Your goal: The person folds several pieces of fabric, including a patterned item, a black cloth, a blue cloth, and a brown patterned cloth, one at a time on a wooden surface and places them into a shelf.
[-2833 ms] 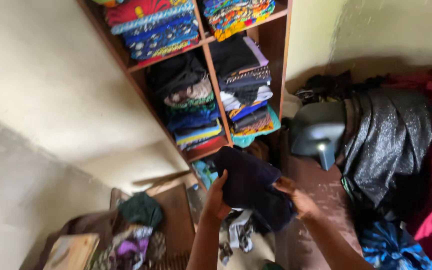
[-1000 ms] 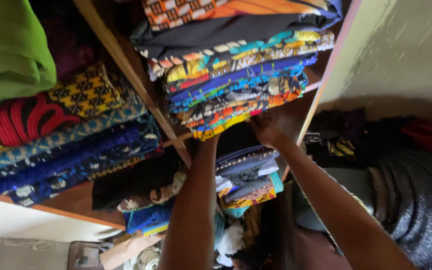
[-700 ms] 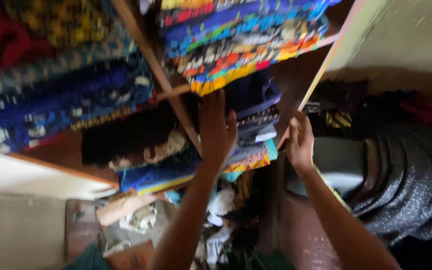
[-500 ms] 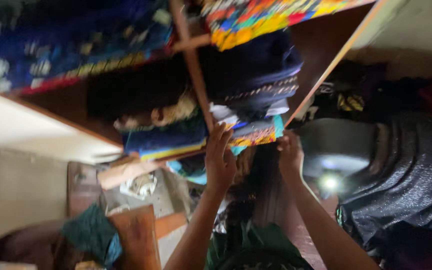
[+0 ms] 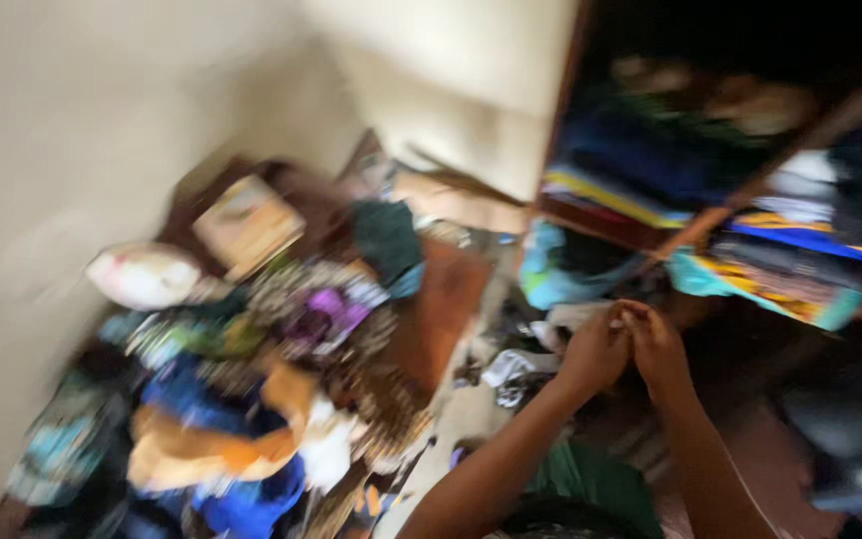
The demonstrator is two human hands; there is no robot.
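Since half a second ago both hands have dropped away from the shelf edge and met in front of the body, while the view has swung left toward the cluttered floor. Left hand (image 5: 596, 349) and right hand (image 5: 656, 346) touch at the fingertips, fingers curled inward; motion blur hides whether anything small is pinched between them, so their grip cannot be told. Far right, the wooden shelf unit (image 5: 710, 215) holds soft folded fabrics (image 5: 770, 274) in flat stacks, with blue, yellow and turquoise printed edges showing at its lower compartment. Left of the hands lies a loose heap of crumpled clothes (image 5: 251, 399) in orange, blue, purple and green, spread across the floor. A pale rounded bag (image 5: 142, 276) sits at the heap's far left, beside a flat rectangular board (image 5: 247, 222). Near the wrists lies dark green cloth (image 5: 591, 484).
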